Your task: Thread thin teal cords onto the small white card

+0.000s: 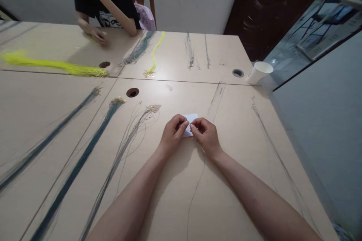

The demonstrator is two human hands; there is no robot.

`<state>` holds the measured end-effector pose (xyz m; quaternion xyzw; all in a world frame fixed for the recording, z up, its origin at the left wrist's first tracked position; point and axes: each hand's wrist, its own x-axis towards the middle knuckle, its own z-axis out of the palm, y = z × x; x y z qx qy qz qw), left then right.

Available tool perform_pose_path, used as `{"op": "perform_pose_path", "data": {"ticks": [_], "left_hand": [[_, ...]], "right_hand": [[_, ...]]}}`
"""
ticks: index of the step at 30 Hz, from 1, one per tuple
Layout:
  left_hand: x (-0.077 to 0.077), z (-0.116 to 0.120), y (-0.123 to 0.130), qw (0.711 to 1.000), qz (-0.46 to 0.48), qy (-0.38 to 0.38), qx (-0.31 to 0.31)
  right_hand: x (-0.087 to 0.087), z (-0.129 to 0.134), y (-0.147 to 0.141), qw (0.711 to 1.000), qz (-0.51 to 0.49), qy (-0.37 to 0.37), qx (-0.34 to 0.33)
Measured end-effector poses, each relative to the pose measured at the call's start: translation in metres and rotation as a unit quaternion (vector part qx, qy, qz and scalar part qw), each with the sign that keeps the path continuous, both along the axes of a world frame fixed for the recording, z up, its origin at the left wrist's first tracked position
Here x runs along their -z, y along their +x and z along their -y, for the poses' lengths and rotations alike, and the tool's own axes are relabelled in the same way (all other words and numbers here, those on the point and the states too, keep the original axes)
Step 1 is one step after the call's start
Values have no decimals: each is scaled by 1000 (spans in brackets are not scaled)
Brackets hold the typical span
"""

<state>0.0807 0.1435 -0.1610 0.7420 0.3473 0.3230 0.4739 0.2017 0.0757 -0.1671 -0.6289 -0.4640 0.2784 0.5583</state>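
Observation:
My left hand (175, 131) and my right hand (206, 133) meet near the middle of the table, thumbs and forefingers pinched, fingertips almost touching. Behind and beneath them lies a small white paper (193, 116). A thin line (196, 188) trails from under my right hand down towards the table's near edge. What my left fingertips pinch is too small to make out. Just left lies a loose bundle of grey lines (121, 147), its tips looking like small gold fish hooks (152, 109). Beyond my right hand rests a clear ruler (217, 98).
Dark teal line bundles (87, 154) and a yellow bundle (56, 64) lie leftward. More lines (190, 51) lie across the table seam. A paper cup (260, 72) stands at the right edge, near a cable hole (238, 73). Another person (107, 3) sits opposite.

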Motion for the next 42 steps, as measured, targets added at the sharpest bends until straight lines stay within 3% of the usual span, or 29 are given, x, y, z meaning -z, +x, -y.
{"op": "perform_pose_path", "data": {"ticks": [17, 31, 42], "left_hand": [[-2, 0, 0, 1000, -2, 7, 7], [-4, 2, 0, 998, 7, 64, 11], [-3, 2, 0, 1000, 3, 13, -3]], "right_hand": [[1, 0, 1, 1000, 4, -6, -6], [0, 2, 2, 999, -10, -14, -27], [-1, 0, 1, 1000, 6, 11, -10]]}}
